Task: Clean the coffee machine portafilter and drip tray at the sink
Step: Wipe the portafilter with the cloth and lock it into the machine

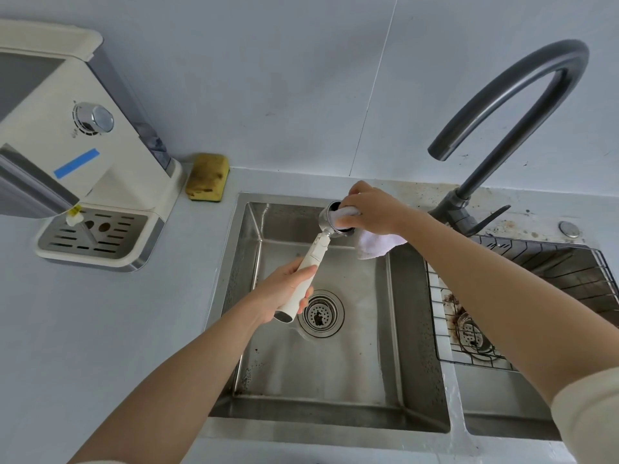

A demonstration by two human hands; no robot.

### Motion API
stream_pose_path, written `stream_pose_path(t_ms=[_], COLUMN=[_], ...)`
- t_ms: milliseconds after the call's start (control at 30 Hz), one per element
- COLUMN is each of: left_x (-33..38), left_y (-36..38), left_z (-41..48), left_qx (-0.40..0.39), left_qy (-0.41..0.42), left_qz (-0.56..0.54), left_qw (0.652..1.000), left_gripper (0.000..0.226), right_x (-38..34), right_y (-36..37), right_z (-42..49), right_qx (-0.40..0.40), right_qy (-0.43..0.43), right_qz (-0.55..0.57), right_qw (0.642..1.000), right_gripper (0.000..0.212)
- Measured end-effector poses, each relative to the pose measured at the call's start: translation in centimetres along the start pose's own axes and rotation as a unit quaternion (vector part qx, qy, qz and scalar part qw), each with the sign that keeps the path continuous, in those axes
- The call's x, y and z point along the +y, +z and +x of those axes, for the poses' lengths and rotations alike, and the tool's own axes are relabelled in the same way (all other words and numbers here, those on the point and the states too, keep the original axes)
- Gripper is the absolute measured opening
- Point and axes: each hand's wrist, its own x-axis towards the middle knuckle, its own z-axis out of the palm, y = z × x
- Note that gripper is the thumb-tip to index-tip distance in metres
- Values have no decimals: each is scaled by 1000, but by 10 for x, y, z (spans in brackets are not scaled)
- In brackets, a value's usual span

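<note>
Wiping out the portafilter (313, 259) over the left basin of the sink (335, 413); holding it up in the air above the drain (321, 314), with the metal head tipped toward the back wall; gripping the white handle low down with the left hand (284, 293), with fingers and thumb curled right round it; stuffing a white cloth (375, 246) into the basket end with the right hand (371, 209), pinching the cloth and pressing it inside, with the loose tail dangling under the wrist; can't tell how deep it goes, hidden behind the knuckles.

Handling-wise, probably top-heavy, with all the metal up at the head and a light plastic handle; stiff, not fragile, but likely slippery once wet; so better to grab the handle nearer the neck, or brace the rim with the cloth hand while twisting; no relying on the cloth itself, way too soft and floppy.

Not done with the drip tray (90, 236) yet by the look of it; sitting in place at the foot of the coffee machine (83, 145), well left of the sink; guessing light but wide and maybe sloshy, so lift level by both side edges; no water visible from the faucet (519, 95).
</note>
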Motion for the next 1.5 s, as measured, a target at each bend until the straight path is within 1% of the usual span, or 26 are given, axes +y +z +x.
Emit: stream_pose_path(t_ms=[100, 167, 233, 300, 400, 467, 533, 600, 633, 700, 733, 767, 833, 933, 1000, 1067, 1133, 1200, 1267, 1333, 1433, 1500], left_x=[0, 1, 2, 3, 3, 3, 1, -2, -3, -5, -5, -4, -4, -4, -4, -2, 1, 6, 11, 14, 14, 11], left_y=[5, 8, 13, 18, 22, 22, 22, 22, 22, 21, 21, 21, 21, 19, 18, 17, 17, 17, 16, 12, 5, 1], left_z=[-1, -2, -2, -2, -4, -5, -5, -5, -5, -4, -4, -3, -3, -2, -1, 0, 1, 1, 3, 3, 2, 3], left_qx=[6, 4, 9, 17, 32, 40, 49, 58, 60, 62, 63, 65, 68, 67, 69, 78, 88, 103, 117, 125, 126, 128], left_qy=[12, 27, 47, 63, 84, 95, 104, 114, 117, 124, 128, 130, 135, 138, 138, 134, 125, 116, 107, 95, 77, 71], left_qz=[-2, -4, -4, -5, -1, 6, 11, 17, 20, 24, 29, 35, 45, 58, 65, 60, 38, 6, -31, -57, -93, -114], left_qw=[1000, 1000, 999, 998, 996, 995, 993, 992, 991, 990, 989, 989, 987, 986, 986, 986, 987, 988, 987, 986, 985, 983], left_gripper=[11, 6, 7, 9, 11, 11, 8, 5, 4, 4, 5, 6, 5, 4, 5, 6, 5, 9, 13, 10, 9, 7], right_x=[-1, -1, -1, -6, -16, -19, -18, -15, -13, -10, -11, -12, -15, -18, -17, -14, -13, -12, -10, -5, 1, 5], right_y=[1, 3, 6, 8, 8, 5, 1, -1, -2, -4, -5, -7, -10, -14, -12, -8, -5, -1, 2, 7, 13, 15], right_z=[4, 6, 9, 8, 9, 11, 14, 16, 17, 17, 15, 13, 9, 6, 7, 10, 13, 17, 18, 20, 24, 27], right_qx=[56, 95, 140, 178, 211, 192, 145, 93, 74, 36, 10, -19, -77, -84, -74, -21, 46, 75, 72, 52, 11, -3], right_qy=[9, 12, 18, 43, 107, 161, 205, 226, 228, 236, 245, 242, 231, 218, 205, 195, 198, 188, 172, 160, 146, 140], right_qz=[9, -26, -69, -84, -42, 6, 68, 158, 210, 320, 352, 355, 275, 237, 202, 237, 302, 357, 420, 486, 548, 574], right_qw=[998, 995, 988, 979, 971, 968, 965, 957, 948, 917, 904, 903, 930, 943, 955, 952, 932, 912, 888, 858, 824, 807], right_gripper=[28, 29, 30, 32, 32, 25, 21, 20, 23, 24, 22, 19, 13, 11, 13, 21, 31, 33, 31, 30, 43, 46])
